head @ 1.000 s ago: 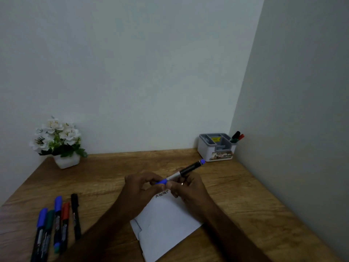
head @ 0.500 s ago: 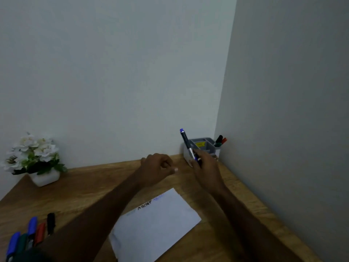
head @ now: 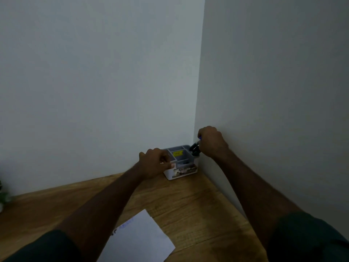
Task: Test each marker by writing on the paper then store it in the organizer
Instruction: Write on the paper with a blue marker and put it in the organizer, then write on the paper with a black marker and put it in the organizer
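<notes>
The white organizer (head: pixel 186 172) with grey compartments stands in the desk's far right corner. My right hand (head: pixel 211 142) grips the blue-capped marker (head: pixel 199 138) above the organizer's right rear compartment, where other dark markers (head: pixel 194 148) stand; most of the held marker is hidden by my fingers. My left hand (head: pixel 155 162) rests against the organizer's left side with curled fingers, thumb along the front edge. The white paper (head: pixel 139 237) with some writing lies near the desk's front, between my forearms.
Walls meet in a corner right behind the organizer. A wooden desk (head: pixel 188 201) runs under everything. The edge of a white flower pot (head: pixel 1 201) shows at the far left. The loose markers on the left are out of view.
My right hand carried the blue marker from the paper to the organizer's right rear compartment. My left hand moved forward to the organizer's left side. The view swung right.
</notes>
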The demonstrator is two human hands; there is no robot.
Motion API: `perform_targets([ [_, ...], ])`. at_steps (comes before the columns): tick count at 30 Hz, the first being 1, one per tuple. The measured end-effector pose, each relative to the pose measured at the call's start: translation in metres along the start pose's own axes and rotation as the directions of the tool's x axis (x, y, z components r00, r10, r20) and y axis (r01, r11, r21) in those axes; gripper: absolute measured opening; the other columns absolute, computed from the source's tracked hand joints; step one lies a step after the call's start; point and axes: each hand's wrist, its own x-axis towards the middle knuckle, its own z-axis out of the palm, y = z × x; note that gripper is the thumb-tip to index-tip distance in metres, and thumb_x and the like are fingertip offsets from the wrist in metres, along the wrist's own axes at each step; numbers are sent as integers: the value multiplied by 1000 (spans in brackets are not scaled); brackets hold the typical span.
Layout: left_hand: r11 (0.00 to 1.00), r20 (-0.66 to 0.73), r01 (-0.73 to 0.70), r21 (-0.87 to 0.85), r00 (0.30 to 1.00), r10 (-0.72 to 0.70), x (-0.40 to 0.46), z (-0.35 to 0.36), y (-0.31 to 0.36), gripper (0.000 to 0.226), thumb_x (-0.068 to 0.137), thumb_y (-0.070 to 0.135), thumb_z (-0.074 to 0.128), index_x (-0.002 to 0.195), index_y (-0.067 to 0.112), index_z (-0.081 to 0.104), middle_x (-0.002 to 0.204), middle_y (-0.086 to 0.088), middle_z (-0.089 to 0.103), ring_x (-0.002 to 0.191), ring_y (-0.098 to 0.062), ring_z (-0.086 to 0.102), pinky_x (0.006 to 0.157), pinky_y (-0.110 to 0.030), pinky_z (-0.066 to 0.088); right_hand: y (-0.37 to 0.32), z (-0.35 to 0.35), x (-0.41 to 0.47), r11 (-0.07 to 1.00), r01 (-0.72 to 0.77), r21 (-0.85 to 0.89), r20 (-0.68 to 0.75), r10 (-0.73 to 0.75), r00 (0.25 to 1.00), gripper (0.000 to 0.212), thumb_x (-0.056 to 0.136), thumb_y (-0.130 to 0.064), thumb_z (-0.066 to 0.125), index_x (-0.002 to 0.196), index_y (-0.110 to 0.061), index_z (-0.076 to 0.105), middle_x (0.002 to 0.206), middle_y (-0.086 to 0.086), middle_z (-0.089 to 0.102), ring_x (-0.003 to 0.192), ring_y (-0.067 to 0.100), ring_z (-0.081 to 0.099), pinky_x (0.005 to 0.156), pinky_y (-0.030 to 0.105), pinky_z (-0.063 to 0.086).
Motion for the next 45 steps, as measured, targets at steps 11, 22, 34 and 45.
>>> perform_targets([
  [11,999,41,39,21,998,-40,-1,8,-16,25,85,49,66,100,28,68,105,9,67,101,-11,59,92,-40,31,4,24,4,978,40,205,-37,-33,999,40,84,-11,75,122,-13,63,124,12,62,112,27,58,86,34,50],
  [22,999,22,34,-25,999,-33,-43,-28,-28,17,81,44,69,80,27,70,80,12,68,80,-7,63,85,-42,51,-64,28,-54,924,231,305,-111,-206,972,16,87,-7,69,102,-10,74,107,4,67,97,19,63,79,28,53],
  [34,985,-92,159,-59,982,-164,-225,-112,-101,10,82,23,74,78,14,72,72,8,68,68,-5,63,64,-17,48,-220,79,-173,691,543,478,-63,-590,805,5,83,-16,66,84,-19,70,88,-1,71,84,16,63,77,32,52],
  [45,926,-233,372,-62,897,-376,-367,-154,-181,20,87,5,61,82,23,68,86,8,67,81,1,59,70,-23,44,-346,90,-256,613,484,625,141,-698,702,4,87,-24,63,84,-25,63,91,-3,67,84,13,62,71,29,52],
])
